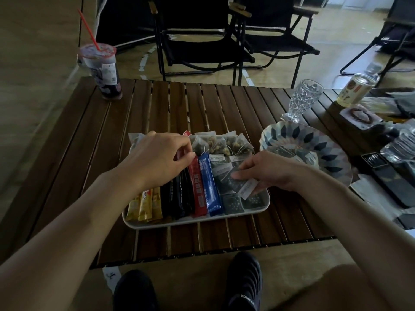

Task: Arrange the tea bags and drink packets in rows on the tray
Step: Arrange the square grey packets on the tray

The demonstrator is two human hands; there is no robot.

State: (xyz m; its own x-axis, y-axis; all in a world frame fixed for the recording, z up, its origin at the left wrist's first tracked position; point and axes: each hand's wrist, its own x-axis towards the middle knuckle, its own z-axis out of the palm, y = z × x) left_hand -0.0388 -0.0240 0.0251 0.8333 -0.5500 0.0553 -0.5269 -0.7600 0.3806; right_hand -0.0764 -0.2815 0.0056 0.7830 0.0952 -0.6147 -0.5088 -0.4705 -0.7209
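A white tray lies on the slatted wooden table. Stick packets stand side by side on it: yellow ones at the left, then black ones, a red one and a blue one. Clear tea bags line the tray's far edge. Dark green dotted tea bags fill the right side. My left hand pinches the top end of a red packet by the black ones. My right hand pinches a dark green tea bag with a white tag over the tray's right part.
A patterned bowl holding more packets stands right of the tray. Behind it are a cut-glass goblet and a bottle. A lidded cup with a red straw stands at the far left corner. Phones and clutter lie at the right; folding chairs stand beyond.
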